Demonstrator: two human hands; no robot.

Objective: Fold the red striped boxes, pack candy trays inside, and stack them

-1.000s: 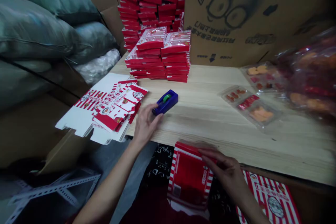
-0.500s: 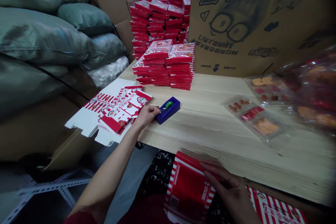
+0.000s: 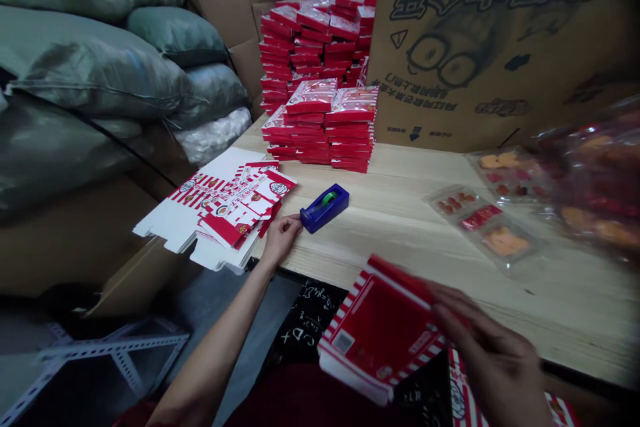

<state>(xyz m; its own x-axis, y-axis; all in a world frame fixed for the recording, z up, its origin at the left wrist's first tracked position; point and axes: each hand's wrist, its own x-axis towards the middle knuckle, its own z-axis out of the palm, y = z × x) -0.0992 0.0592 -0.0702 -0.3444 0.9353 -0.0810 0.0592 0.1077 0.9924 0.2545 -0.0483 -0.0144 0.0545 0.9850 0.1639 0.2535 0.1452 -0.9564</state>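
A blue tape dispenser (image 3: 325, 209) with a green-cored roll rests on the table. My left hand (image 3: 283, 237) is at its near end, thumb and fingers pinched together. Any bit of tape between those fingertips is too small to make out. At the lower right, my right hand (image 3: 493, 340) grips a red carton (image 3: 385, 323) by its right side. This carton has red-and-white striped edges and is tilted above my lap, with white flaps at its near end. Flat printed carton blanks (image 3: 240, 203) lie in a pile left of the dispenser.
Stacks of filled red boxes (image 3: 330, 130) stand at the back, beside a large brown cardboard box (image 3: 500, 60). Clear packs of sweets (image 3: 483, 223) lie on the right. Large grey-green sacks (image 3: 95, 73) are piled at the left. More striped cartons (image 3: 463, 390) sit below the table edge.
My left hand has drawn back slightly from the dispenser, still pinching. My right hand has lifted the red carton up and to the right, turning it. The view has shifted slightly.
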